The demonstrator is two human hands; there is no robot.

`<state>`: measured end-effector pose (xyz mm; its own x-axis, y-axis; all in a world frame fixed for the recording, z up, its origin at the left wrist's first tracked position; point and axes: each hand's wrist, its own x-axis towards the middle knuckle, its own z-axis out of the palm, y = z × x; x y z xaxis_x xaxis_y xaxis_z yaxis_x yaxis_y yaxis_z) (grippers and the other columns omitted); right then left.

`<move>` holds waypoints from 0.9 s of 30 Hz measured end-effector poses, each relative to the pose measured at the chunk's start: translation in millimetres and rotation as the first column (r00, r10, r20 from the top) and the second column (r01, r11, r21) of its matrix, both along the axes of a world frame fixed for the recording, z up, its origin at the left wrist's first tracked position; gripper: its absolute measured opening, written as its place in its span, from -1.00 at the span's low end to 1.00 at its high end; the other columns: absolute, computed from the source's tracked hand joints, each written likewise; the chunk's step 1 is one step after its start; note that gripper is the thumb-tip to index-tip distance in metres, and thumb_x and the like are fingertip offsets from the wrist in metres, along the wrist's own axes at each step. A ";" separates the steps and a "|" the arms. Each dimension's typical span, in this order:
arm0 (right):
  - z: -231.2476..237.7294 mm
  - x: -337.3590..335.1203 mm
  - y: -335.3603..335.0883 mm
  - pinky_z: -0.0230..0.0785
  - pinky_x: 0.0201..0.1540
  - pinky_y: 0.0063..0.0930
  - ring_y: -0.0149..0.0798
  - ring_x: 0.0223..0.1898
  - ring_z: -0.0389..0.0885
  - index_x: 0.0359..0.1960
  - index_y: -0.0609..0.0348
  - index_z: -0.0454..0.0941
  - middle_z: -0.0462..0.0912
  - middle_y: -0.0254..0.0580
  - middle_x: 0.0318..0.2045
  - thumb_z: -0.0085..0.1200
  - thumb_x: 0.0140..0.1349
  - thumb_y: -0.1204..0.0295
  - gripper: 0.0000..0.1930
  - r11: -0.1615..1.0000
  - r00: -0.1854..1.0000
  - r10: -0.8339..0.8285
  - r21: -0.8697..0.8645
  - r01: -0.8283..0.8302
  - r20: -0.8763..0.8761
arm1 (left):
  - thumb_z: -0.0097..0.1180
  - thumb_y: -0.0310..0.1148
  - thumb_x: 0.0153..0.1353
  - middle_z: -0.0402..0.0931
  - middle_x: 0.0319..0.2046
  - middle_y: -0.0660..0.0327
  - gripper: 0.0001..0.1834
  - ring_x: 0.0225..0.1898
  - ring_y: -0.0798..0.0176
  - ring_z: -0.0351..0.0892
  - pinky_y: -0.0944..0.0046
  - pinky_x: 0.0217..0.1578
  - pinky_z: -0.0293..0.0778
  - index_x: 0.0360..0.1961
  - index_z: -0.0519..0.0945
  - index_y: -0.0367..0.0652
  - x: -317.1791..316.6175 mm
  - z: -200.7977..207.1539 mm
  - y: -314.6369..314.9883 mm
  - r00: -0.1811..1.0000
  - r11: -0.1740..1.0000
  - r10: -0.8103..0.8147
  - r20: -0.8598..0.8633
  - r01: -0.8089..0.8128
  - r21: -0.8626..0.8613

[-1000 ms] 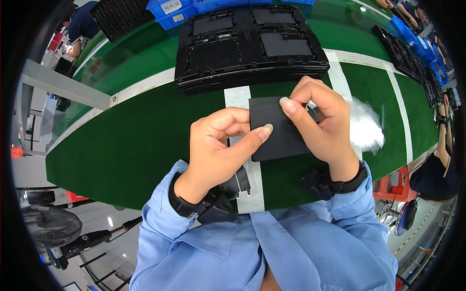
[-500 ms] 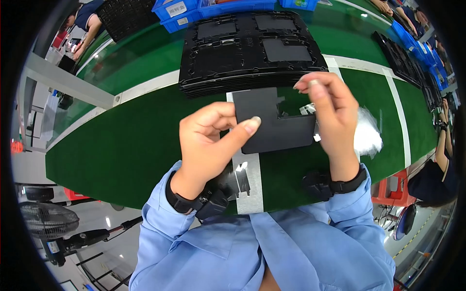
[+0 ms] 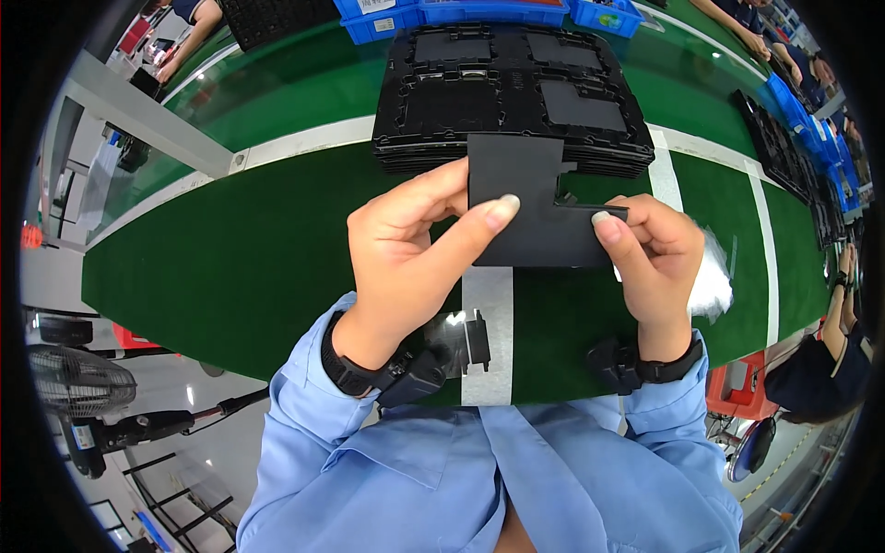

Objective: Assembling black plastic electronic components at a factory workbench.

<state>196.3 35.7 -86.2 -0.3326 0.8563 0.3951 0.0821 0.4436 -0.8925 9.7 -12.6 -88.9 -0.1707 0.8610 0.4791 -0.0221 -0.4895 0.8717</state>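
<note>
Between my hands is a flat, matte black L-shaped plate, its notch at the upper right, tilted up above the green table. My left hand grips its left side, thumb lying across the front face. At the lower right arm of the plate, my right hand pinches the corner with thumb in front and fingers behind. Small dark tabs stick out along the notch edge. Just beyond the plate rises a stack of black moulded trays; some pockets hold similar dark plates. Near my left wrist lies clear film with a dark strip.
Crumpled clear film lies right of my right hand. Blue bins stand behind the tray stack. A grey metal post is at the left. Other people work at the far left and along the right side, near more black trays.
My right hand has come down from beside the notch and closed on the plate's right corner. The plate is tilted more upright. The view has shifted slightly, moving the tray stack rightward.
</note>
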 end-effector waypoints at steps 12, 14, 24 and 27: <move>-10.3 -23.7 -16.0 0.16 -0.69 -0.57 -0.33 -0.75 0.40 -0.68 0.24 0.46 0.43 -0.26 -0.81 0.23 -0.20 0.58 -0.86 0.919 0.995 0.090 0.388 -0.071 -0.031 | 0.14 -0.43 -0.03 0.47 -0.42 0.13 -0.47 -0.42 0.34 0.48 0.36 -0.34 0.44 0.00 0.29 -0.29 4.3 1.7 7.5 0.895 0.906 -0.160 0.416 0.301 -0.299; -6.8 -19.8 -15.3 0.20 -0.65 -0.57 -0.33 -0.72 0.42 -0.64 0.25 0.47 0.45 -0.25 -0.77 0.21 -0.17 0.56 -0.87 0.923 0.990 0.137 0.362 -0.133 0.015 | 0.13 -0.57 -0.01 0.48 -0.40 0.15 -0.54 -0.41 0.33 0.52 0.38 -0.34 0.46 -0.05 0.30 -0.31 0.8 -1.7 8.5 0.867 0.900 -0.213 0.451 0.354 -0.255; 0.9 -10.6 -2.2 0.26 -0.51 -0.59 -0.35 -0.59 0.43 -0.51 0.30 0.44 0.46 -0.20 -0.62 0.06 -0.05 0.58 -0.93 0.960 0.983 0.178 0.230 -0.161 -0.051 | 0.12 -0.58 0.01 0.50 -0.39 0.13 -0.63 -0.38 0.35 0.53 0.40 -0.33 0.48 -0.14 0.30 -0.32 12.1 -6.7 5.8 0.914 0.895 -0.230 0.334 0.333 -0.297; -0.6 -8.9 -1.8 0.25 -0.53 -0.60 -0.37 -0.61 0.41 -0.57 0.29 0.43 0.46 -0.22 -0.65 0.05 -0.10 0.62 -0.95 0.965 0.987 0.157 0.216 -0.149 -0.021 | 0.12 -0.58 0.01 0.51 -0.39 0.13 -0.66 -0.37 0.36 0.53 0.40 -0.33 0.48 -0.18 0.32 -0.30 14.4 -8.3 5.2 0.912 0.889 -0.240 0.333 0.344 -0.302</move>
<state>187.4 33.9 -86.7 -0.4348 0.6911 0.5774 -0.0332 0.6284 -0.7772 24.1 -7.4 -97.2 0.0339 0.9932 0.1112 -0.3832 -0.0898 0.9193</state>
